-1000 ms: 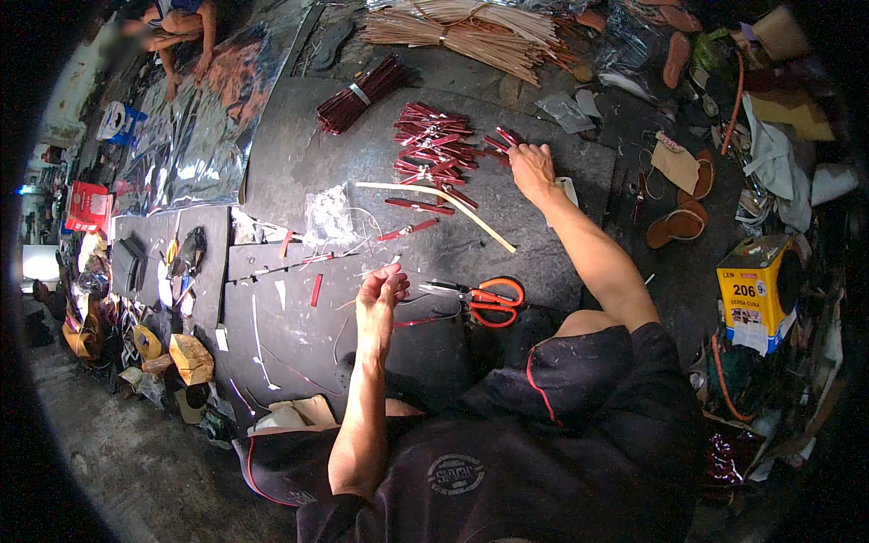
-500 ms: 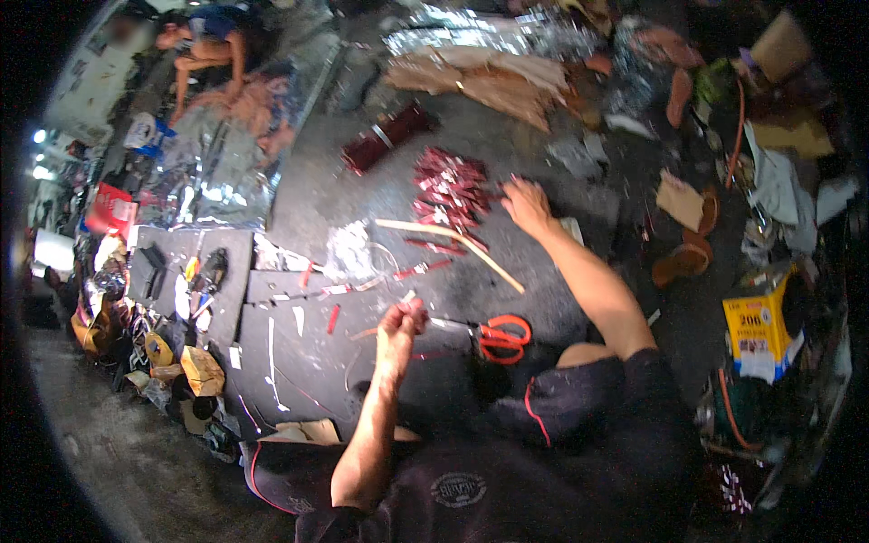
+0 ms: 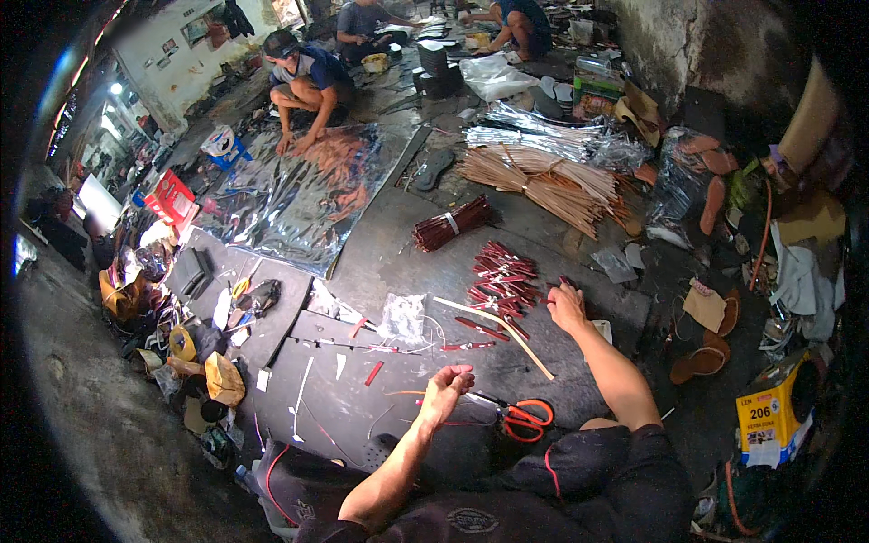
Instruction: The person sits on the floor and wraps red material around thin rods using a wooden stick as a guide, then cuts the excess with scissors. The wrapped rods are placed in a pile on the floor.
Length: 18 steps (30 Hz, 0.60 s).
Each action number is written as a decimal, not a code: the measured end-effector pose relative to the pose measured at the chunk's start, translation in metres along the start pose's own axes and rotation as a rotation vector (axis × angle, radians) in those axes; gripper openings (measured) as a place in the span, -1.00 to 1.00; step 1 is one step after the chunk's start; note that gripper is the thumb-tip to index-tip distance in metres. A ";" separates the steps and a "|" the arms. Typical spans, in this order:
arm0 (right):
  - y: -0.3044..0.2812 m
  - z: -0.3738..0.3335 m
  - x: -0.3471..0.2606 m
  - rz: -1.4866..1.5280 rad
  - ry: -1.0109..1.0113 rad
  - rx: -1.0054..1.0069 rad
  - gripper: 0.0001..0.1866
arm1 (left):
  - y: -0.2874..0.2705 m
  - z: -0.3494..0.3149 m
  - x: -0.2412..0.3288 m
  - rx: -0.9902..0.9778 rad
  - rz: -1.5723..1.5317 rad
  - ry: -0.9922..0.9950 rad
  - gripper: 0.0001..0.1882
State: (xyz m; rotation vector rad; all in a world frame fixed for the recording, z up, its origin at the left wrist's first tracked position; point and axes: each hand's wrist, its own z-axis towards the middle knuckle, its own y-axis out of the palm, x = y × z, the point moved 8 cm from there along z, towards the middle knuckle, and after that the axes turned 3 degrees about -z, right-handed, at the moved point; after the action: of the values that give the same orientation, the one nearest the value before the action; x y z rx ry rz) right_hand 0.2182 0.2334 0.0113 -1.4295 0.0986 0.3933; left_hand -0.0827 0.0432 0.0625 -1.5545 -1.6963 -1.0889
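My left hand (image 3: 444,395) is closed above the dark work surface, left of the scissors. Its fingertips are pressed together, and what they hold, if anything, is too small to make out. My right hand (image 3: 568,308) reaches forward, fingers closed at the right side of a pile of dark red strips (image 3: 503,277) with small whitish bands. A bit of dark red strip (image 3: 549,300) shows at its fingertips. Orange-handled scissors (image 3: 527,421) lie close to my lap. A bent tan strip (image 3: 496,319) and a few loose red strips (image 3: 480,329) lie between my hands and the pile.
A banded dark red bundle (image 3: 453,223) lies beyond the pile, with tan strips (image 3: 543,185) farther back. A clear plastic bag (image 3: 403,317) is left of the pile. Sandals (image 3: 701,360) and a yellow box (image 3: 769,412) stand right. A person (image 3: 312,86) squats over shiny sheeting (image 3: 299,199).
The view has tilted up, showing more of the room and other people. My left hand has turned, fingertips now pointing right. My right hand stays beside the pile.
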 end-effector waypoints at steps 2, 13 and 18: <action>-0.016 0.003 0.002 0.146 0.062 0.060 -0.85 | -0.003 0.000 0.001 0.018 0.003 0.015 -0.65; -0.181 -0.035 -0.067 0.379 -0.130 0.637 -0.85 | 0.020 -0.006 0.042 0.084 0.307 0.238 -0.64; -0.111 -0.056 -0.141 0.870 0.020 -0.147 -0.83 | 0.061 -0.016 0.071 0.045 0.290 0.425 -0.54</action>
State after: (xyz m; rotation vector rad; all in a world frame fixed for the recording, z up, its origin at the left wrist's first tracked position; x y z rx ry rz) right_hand 0.1316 0.1399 0.1496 -1.4799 0.7328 1.1127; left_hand -0.0350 0.0645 0.1420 -1.3689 -1.1650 -1.1213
